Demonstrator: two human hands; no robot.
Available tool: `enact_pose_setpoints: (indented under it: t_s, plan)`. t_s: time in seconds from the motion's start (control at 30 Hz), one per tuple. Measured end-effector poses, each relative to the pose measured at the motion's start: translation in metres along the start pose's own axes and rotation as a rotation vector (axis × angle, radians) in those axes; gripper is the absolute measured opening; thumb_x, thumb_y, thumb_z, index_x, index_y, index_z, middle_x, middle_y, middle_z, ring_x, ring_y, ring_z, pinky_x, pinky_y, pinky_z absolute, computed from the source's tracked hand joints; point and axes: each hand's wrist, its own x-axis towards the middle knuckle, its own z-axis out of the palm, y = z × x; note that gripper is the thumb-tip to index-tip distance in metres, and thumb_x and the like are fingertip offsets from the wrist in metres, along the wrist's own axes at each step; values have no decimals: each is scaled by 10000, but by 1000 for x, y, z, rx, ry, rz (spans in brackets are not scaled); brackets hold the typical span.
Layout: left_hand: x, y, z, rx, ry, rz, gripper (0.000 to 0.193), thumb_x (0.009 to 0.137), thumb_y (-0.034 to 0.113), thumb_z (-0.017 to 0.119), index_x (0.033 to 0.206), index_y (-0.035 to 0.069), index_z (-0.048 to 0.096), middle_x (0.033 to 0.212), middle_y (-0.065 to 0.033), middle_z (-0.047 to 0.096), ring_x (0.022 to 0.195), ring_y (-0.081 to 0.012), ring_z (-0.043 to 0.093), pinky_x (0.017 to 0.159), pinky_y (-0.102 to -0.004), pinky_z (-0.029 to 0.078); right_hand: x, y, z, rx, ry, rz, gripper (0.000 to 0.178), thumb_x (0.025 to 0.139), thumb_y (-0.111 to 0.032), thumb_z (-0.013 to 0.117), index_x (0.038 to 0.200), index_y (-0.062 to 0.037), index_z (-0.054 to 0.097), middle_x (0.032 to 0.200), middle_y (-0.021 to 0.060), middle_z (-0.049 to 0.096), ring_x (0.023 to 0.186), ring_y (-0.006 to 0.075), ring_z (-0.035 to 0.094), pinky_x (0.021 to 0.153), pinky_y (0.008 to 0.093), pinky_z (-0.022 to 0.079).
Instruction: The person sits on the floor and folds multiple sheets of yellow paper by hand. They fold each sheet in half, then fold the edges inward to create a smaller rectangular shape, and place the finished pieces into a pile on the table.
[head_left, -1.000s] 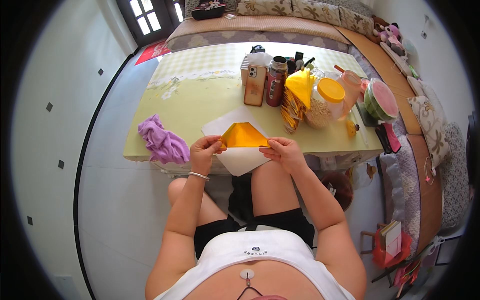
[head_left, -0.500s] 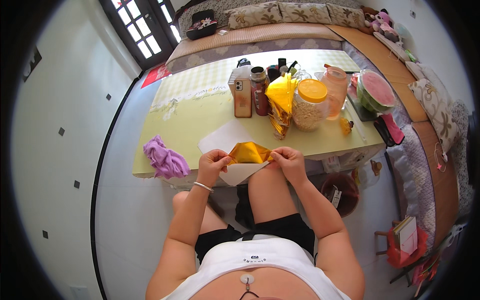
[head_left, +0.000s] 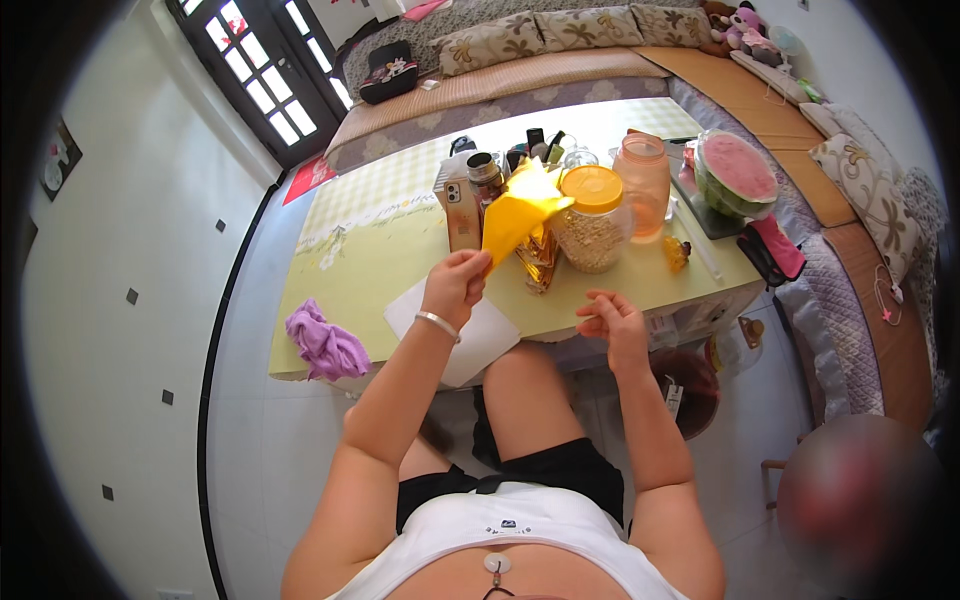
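Note:
My left hand (head_left: pixel 457 288) is closed on the lower end of a shiny gold foil piece (head_left: pixel 508 225), which stretches up and to the right. Its far end overlaps folded gold foil pieces (head_left: pixel 537 262) standing on the table. Where the held foil stops and the pile starts is hard to make out. My right hand (head_left: pixel 614 322) is above the table's front edge, holding nothing, its fingers apart and slightly bent. Beneath my left wrist a white sheet of paper (head_left: pixel 484 336) lies at the front edge, partly overhanging it.
Around the foil stand a phone (head_left: pixel 463 215), a dark bottle (head_left: pixel 486 178), a yellow-lidded jar (head_left: pixel 592 235) and an orange pitcher (head_left: pixel 642 185). Farther right sits a wrapped cut watermelon (head_left: pixel 736 172). A purple cloth (head_left: pixel 325 342) lies front left. A bin (head_left: pixel 690 395) stands below.
My right hand has let go of the gold foil and opened. My left hand has carried the foil up and right to the pile. The view has shifted slightly.

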Motion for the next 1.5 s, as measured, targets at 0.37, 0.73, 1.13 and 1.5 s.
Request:
enact_pose_setpoints:
  t_s: [0.37, 0.73, 1.13, 1.5]
  plan:
    - [-13, -31, -15, -55, -209, -151, 109, 967, 158, 668, 916, 78, 613, 734, -2, 547, 585, -116, 476, 491, -248, 350, -1, -4, -30, -303, 149, -216, 189, 1007, -80, 539, 1090, 24, 673, 887, 99, 730, 686, 133, 689, 635, 248, 542]
    - [-71, -77, -163, -437, 96, -66, 120, 982, 172, 659, 896, 105, 610, 748, -23, 548, 589, -138, 460, 500, -265, 353, 153, -122, 52, -1267, 14, -1068, 417, 902, -120, 608, 1317, -73, 600, 1251, 191, 656, 1235, 353, 567, 1037, 438, 450]
    - [-94, -76, -185, -482, 195, -95, 110, 975, 148, 651, 886, 94, 615, 755, -22, 581, 602, -137, 490, 500, -264, 364, 198, -122, 90, -1467, -438, -614, 461, 849, -363, 755, 1191, -58, 707, 1219, 160, 688, 1139, 325, 645, 1032, 460, 460]
    - [-79, -78, -169, -459, 69, -125, 73, 979, 156, 647, 932, 104, 627, 767, -35, 619, 606, -145, 521, 505, -246, 402, 172, -99, 81, -1891, -363, -1265, 165, 796, -71, 632, 941, -94, 707, 972, 79, 680, 956, 259, 647, 987, 437, 467]
